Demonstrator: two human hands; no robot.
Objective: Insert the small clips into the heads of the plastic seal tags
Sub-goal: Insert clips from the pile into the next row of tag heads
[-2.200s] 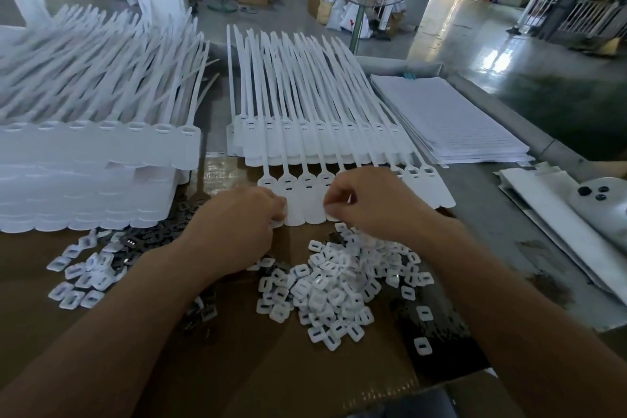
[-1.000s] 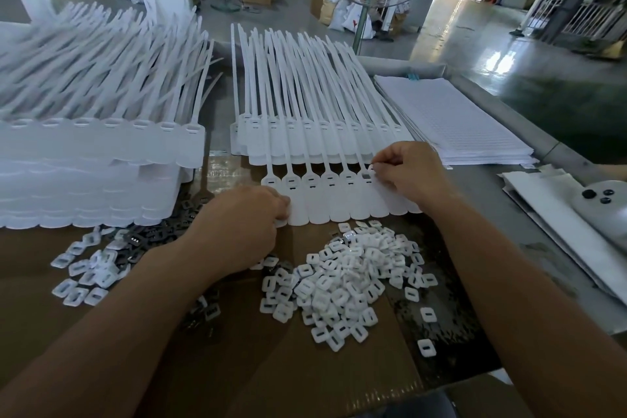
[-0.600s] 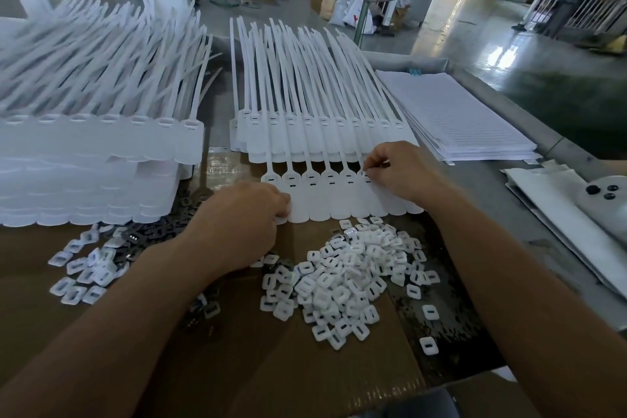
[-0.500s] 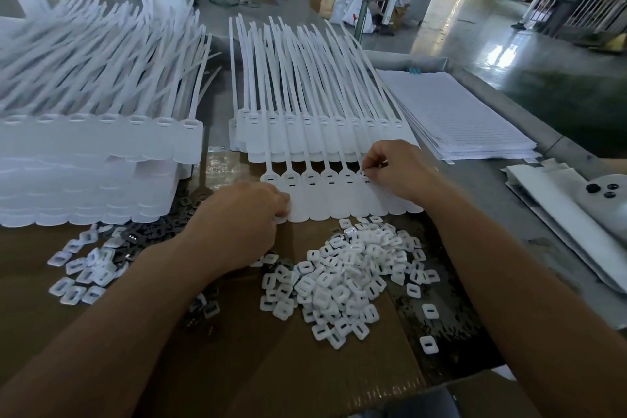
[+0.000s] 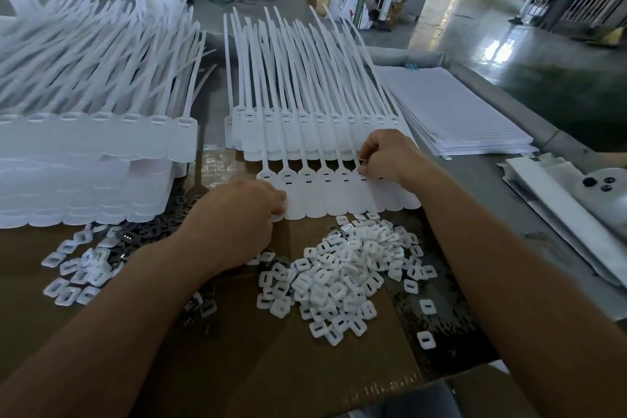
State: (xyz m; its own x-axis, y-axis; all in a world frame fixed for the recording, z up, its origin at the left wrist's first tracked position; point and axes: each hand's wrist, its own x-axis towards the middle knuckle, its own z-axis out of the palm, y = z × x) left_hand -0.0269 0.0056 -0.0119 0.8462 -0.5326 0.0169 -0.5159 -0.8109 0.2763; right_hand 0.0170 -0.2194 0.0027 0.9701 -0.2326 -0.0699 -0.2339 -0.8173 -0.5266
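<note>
Right hand [image 5: 386,156] knuckles-up at the tag heads [image 5: 325,175] (left hand [image 5: 237,214] likewise, alongside)

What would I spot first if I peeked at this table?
Probably the heap of little white clips in the middle. Just behind it lies a row of tags, with the right hand pinching at one tag's head and the left hand at the row's left end. A big stack of tags fills the left side.
</note>
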